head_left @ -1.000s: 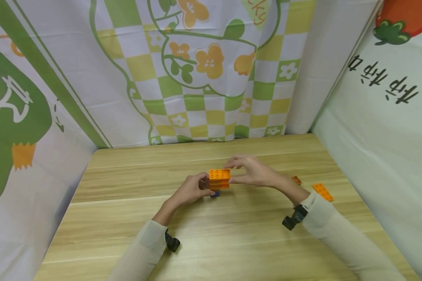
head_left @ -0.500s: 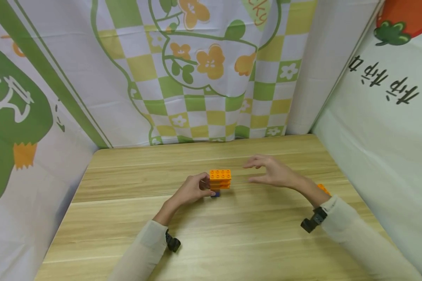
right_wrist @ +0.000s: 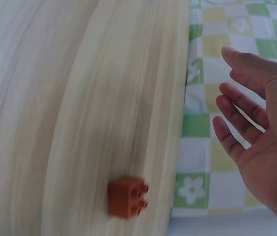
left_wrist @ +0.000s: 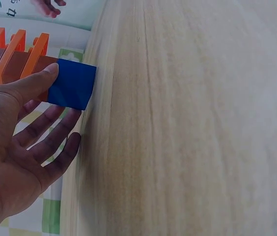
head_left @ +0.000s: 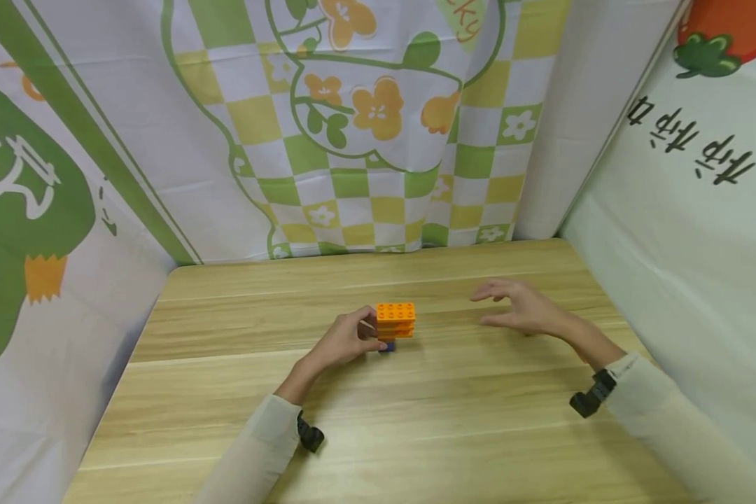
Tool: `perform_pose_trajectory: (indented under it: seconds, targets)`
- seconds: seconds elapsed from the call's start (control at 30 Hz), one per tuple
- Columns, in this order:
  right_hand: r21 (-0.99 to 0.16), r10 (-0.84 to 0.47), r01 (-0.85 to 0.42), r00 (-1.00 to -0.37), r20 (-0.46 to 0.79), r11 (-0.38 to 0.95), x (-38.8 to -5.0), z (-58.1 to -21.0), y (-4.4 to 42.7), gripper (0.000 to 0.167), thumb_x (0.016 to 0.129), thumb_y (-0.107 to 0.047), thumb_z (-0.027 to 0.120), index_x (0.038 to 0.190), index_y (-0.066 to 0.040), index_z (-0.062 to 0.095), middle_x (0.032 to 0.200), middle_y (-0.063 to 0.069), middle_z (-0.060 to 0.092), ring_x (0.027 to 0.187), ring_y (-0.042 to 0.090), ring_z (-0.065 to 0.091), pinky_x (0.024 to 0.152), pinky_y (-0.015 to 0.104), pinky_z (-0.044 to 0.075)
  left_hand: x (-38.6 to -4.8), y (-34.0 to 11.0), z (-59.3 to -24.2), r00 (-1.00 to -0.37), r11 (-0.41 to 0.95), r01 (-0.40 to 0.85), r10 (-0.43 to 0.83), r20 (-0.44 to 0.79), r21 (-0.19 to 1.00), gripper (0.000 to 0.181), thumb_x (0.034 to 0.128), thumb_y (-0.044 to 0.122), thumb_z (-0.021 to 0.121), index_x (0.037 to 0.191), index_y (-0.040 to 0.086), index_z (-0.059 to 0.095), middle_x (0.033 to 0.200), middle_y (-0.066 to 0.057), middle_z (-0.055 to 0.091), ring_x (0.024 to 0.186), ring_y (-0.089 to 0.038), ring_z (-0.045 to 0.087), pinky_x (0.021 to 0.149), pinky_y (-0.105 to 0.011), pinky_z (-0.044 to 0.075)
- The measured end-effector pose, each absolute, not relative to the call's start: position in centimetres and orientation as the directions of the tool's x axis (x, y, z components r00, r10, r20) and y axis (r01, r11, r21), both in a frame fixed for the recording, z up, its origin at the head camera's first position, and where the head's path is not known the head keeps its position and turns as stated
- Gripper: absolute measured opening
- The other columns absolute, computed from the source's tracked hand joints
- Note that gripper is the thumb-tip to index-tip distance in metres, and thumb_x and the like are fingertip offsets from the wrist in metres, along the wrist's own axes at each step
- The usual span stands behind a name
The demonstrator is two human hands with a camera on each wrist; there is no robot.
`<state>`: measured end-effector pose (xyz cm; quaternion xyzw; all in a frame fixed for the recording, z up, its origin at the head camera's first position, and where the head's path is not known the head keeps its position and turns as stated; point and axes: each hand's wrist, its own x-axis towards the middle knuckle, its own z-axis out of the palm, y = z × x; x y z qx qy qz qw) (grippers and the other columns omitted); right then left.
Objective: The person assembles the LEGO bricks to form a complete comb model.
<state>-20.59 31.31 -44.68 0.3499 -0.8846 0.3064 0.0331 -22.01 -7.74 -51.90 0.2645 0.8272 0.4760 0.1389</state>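
Note:
A stack of toy building bricks [head_left: 395,313] stands on the wooden table, orange on top in the head view. My left hand [head_left: 348,339] holds it low down, thumb on one side and fingers on the other. The left wrist view shows its blue bottom brick [left_wrist: 73,83], with brown bricks and wider orange plates [left_wrist: 13,55] alternating above. Off to the right, my right hand [head_left: 524,308] hovers with relaxed, spread fingers and holds nothing. A single brown brick [right_wrist: 123,197] lies on the table in the right wrist view; in the head view the right hand hides it.
The wooden table [head_left: 416,434] reaches back to a checked, flower-print curtain [head_left: 365,196]. White printed cloth [head_left: 680,231] closes off the right side, and another printed cloth [head_left: 101,294] the left.
My right hand has left the stack and moved rightward, fingers apart. Its hand and forearm now cover the loose brown brick and orange plate. The left hand keeps its hold on the stack.

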Motion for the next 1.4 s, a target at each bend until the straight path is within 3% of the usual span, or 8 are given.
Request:
perform_pose_trajectory:
  seconds: [0.17,0.3,0.57,0.9,1.17,1.4]
  targets:
    - [-0.487,-0.614,-0.666,-0.734,0.289,0.566,-20.9,-45.6,33.3,0.04,0.081,0.002,0.088,0.119,-0.004,0.076,0.12,0.016,0.073,0.107,0.035,0.07,0.081,0.046,0.062,-22.0,-7.8,-52.0,-0.819,0.406,0.324,0.573,0.038,0.855,0.034,0.0912,0.012,0.086,0.113,0.01,0.06,0.113,-0.009,0.073,0.1,-0.024,0.076,0.083,-0.034,0.063]
    - [-0.486,-0.62,-0.666,-0.732,0.281,0.566,-21.2,-46.2,34.7,0.04,0.08,0.005,0.088,0.117,-0.002,0.076,0.117,0.016,0.074,0.104,0.035,0.071,0.08,0.05,0.062,-22.1,-7.8,-52.0,-0.819,0.412,0.334,0.571,0.045,0.848,0.034,0.0906,0.012,0.086,0.112,0.01,0.06,0.11,-0.007,0.073,0.099,-0.022,0.075,0.084,-0.033,0.062]
    - [-0.549,-0.573,-0.547,-0.807,0.145,0.632,-21.0,-46.7,37.2,0.037,0.084,0.0,0.087,0.12,-0.001,0.075,0.122,0.017,0.072,0.11,0.04,0.068,0.088,0.063,0.057,-22.2,-7.7,-51.9,-0.821,0.42,0.335,0.57,0.042,0.843,0.034,0.0902,0.011,0.087,0.112,0.01,0.06,0.108,-0.006,0.072,0.1,-0.022,0.074,0.086,-0.033,0.062]
    - [-0.576,-0.545,-0.464,-0.837,0.039,0.673,-20.7,-47.4,39.2,0.046,0.081,-0.001,0.091,0.122,0.008,0.072,0.122,0.024,0.07,0.108,0.048,0.068,0.089,0.059,0.059,-22.2,-7.8,-51.9,-0.822,0.417,0.33,0.567,0.041,0.847,0.035,0.0904,0.012,0.086,0.114,0.01,0.061,0.109,-0.005,0.072,0.1,-0.022,0.073,0.086,-0.034,0.062]
    - [-0.581,-0.508,-0.408,-0.861,-0.011,0.704,-20.4,-48.6,40.5,0.048,0.081,0.003,0.089,0.126,0.008,0.071,0.123,0.022,0.071,0.112,0.045,0.067,0.091,0.051,0.06,-22.2,-7.7,-52.3,-0.821,0.412,0.337,0.569,0.05,0.846,0.035,0.0903,0.012,0.087,0.114,0.01,0.061,0.107,-0.004,0.071,0.099,-0.019,0.073,0.084,-0.032,0.062]
    - [-0.558,-0.488,-0.406,-0.873,0.003,0.724,-20.3,-49.0,40.7,0.047,0.081,0.005,0.088,0.125,0.006,0.072,0.122,0.02,0.071,0.111,0.042,0.068,0.091,0.053,0.059,-22.2,-7.7,-52.3,-0.82,0.413,0.337,0.57,0.048,0.846,0.035,0.0905,0.012,0.086,0.115,0.01,0.061,0.106,-0.004,0.07,0.099,-0.02,0.073,0.085,-0.032,0.062]
